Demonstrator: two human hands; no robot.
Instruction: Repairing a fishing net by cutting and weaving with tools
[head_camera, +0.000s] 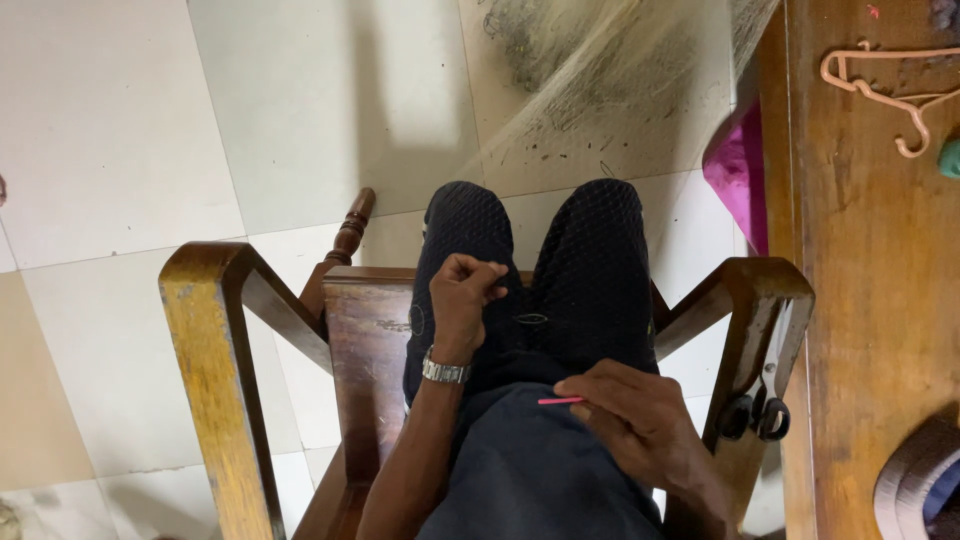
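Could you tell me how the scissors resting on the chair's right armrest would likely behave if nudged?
The scissors lie along the sloping armrest, so a nudge would probably slide them off. They look like metal, likely stiff and fairly heavy for their size. The looped handles should be easy to hook.

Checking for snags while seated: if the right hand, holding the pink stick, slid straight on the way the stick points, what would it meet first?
The right hand points its pink stick leftward across the lap. First in line looks to be the left forearm, just below the wristwatch, though depth is unclear.
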